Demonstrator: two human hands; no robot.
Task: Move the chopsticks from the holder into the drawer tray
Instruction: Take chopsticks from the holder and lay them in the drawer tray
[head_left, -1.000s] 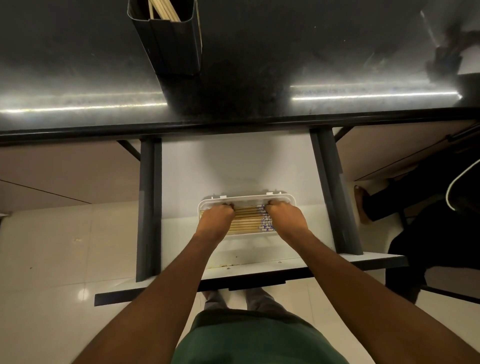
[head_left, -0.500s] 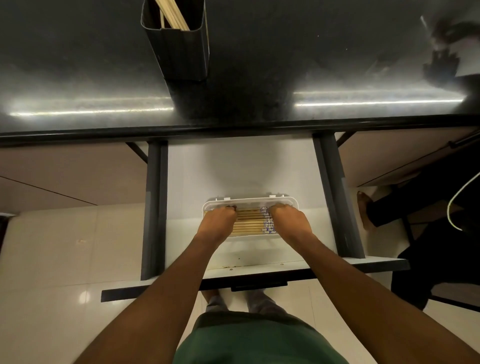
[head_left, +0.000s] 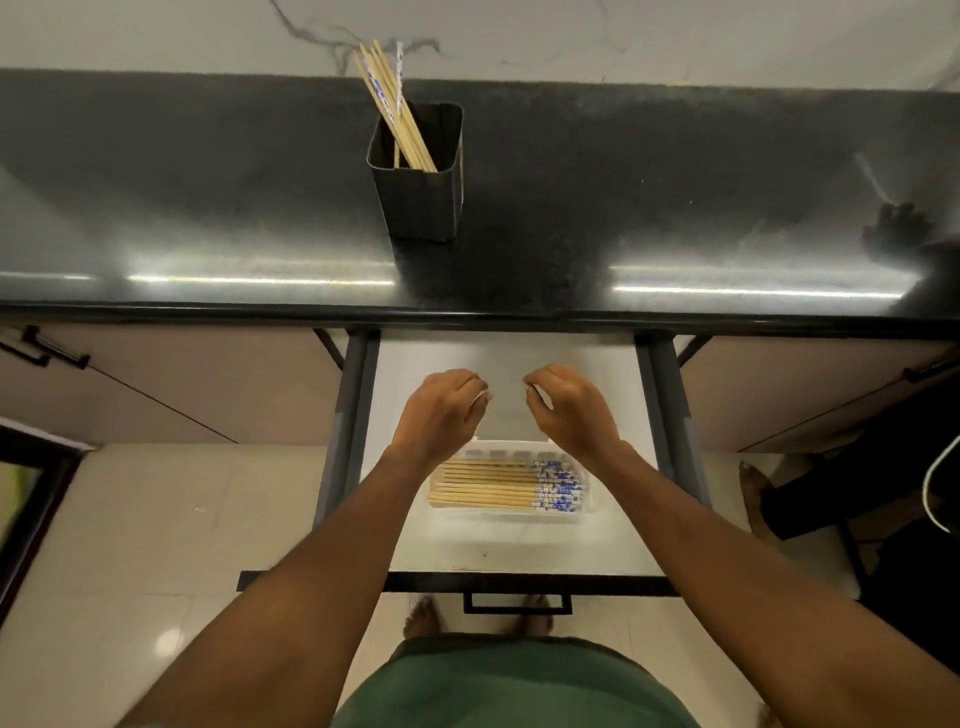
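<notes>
A black square holder stands on the dark countertop with several wooden chopsticks leaning in it. Below, in the open white drawer, a clear plastic tray holds several chopsticks lying side by side, their blue-patterned ends to the right. My left hand and my right hand hover above the drawer just beyond the tray, fingers loosely curled, holding nothing.
The countertop front edge overhangs the drawer's back. Dark drawer rails run on both sides, and the drawer front with its handle is near my body. Another person's foot is at the right on the tiled floor.
Both hands have lifted off the chopsticks in the tray and moved away from me, up over the drawer. The camera has tilted up, showing the whole holder.
</notes>
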